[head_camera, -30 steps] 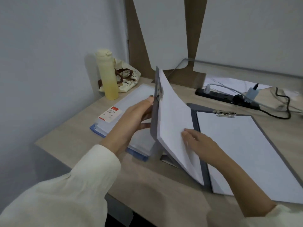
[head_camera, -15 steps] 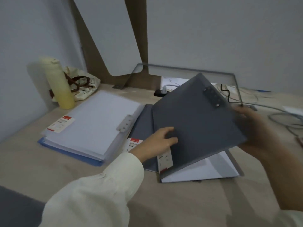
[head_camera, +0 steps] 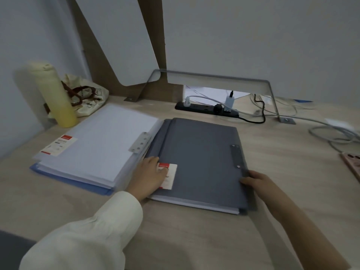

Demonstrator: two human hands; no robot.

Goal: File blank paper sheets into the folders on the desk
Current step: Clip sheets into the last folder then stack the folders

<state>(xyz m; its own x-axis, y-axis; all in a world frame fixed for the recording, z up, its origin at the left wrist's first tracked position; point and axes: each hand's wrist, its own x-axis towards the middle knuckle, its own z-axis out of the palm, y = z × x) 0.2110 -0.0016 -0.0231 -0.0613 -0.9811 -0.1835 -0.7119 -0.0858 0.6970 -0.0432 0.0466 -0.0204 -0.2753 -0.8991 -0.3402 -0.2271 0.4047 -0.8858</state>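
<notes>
Here, a dark grey plastic folder (head_camera: 200,162) lies closed and flat on the light wood surface (head_camera: 194,240) at the centre of the frame. A thin edge of white paper sheets (head_camera: 194,204) shows under its cover along the lower side. The left hand (head_camera: 150,176), coming out of a cream sleeve (head_camera: 93,230), rests on the folder's lower left corner. Its fingers (head_camera: 153,162) are fairly straight and lie flat, holding nothing and partly covering a white and red label (head_camera: 171,176) stuck to the cover. The right hand (head_camera: 259,184) is at the folder's right edge, just below a grey closure strip with two studs (head_camera: 236,155). Its fingers touch the cover there, but I cannot tell whether they pinch the edge or only press on it.

Left of centre, touching the grey folder's left side, a thick stack of white paper (head_camera: 101,145) sits on an open blue folder (head_camera: 78,182), with a silver metal clip (head_camera: 139,142) along its right edge and a second white and red label (head_camera: 58,144) near its left edge. Toward the upper left stand a pale yellow cylindrical bottle (head_camera: 56,94) and, just beside it, a cream cloth bag with brown handles (head_camera: 87,98). Above the grey folder, a black power strip (head_camera: 206,110) lies with plugs in it. Grey cables (head_camera: 331,133) trail toward the right edge of the frame, where part of a pink flat object (head_camera: 352,164) shows.
</notes>
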